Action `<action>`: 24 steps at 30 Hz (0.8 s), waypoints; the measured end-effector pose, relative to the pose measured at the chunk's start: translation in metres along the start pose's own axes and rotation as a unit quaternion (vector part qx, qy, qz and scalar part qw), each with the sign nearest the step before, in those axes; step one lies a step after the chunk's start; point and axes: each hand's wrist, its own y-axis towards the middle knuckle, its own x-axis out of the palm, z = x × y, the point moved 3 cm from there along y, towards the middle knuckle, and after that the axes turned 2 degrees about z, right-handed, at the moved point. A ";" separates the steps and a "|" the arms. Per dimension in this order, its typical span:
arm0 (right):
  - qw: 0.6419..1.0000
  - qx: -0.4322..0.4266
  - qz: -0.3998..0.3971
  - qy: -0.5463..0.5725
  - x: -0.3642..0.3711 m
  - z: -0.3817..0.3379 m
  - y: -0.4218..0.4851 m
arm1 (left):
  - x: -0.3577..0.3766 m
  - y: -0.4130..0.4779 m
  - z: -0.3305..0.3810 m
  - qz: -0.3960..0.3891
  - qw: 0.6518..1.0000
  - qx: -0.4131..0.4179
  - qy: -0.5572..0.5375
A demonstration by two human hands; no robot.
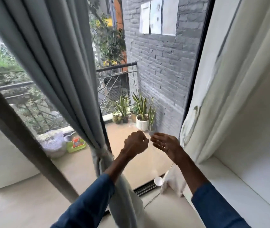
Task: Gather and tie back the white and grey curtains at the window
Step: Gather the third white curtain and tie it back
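Note:
A grey curtain (56,63) hangs from the upper left and is gathered at a knot of pale tie (102,151) low in the middle, with its tail dropping behind my left forearm. A white curtain (213,96) hangs along the right side of the window, its lower end bunched on the floor. My left hand (135,143) is curled into a fist in front of the glass, to the right of the knot and apart from it, holding nothing I can see. My right hand (165,145) is beside it with fingers straight and spread, short of the white curtain.
A dark window frame (196,79) stands between the glass and the white curtain. A sliding track (145,188) runs along the floor with a small white round object (158,180) on it. Outside are potted plants (141,116), a railing and a grey brick wall.

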 end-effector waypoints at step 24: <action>0.821 -0.483 0.124 -0.278 -0.009 -0.492 -0.017 | -0.214 0.145 0.386 0.364 0.834 0.372 -0.184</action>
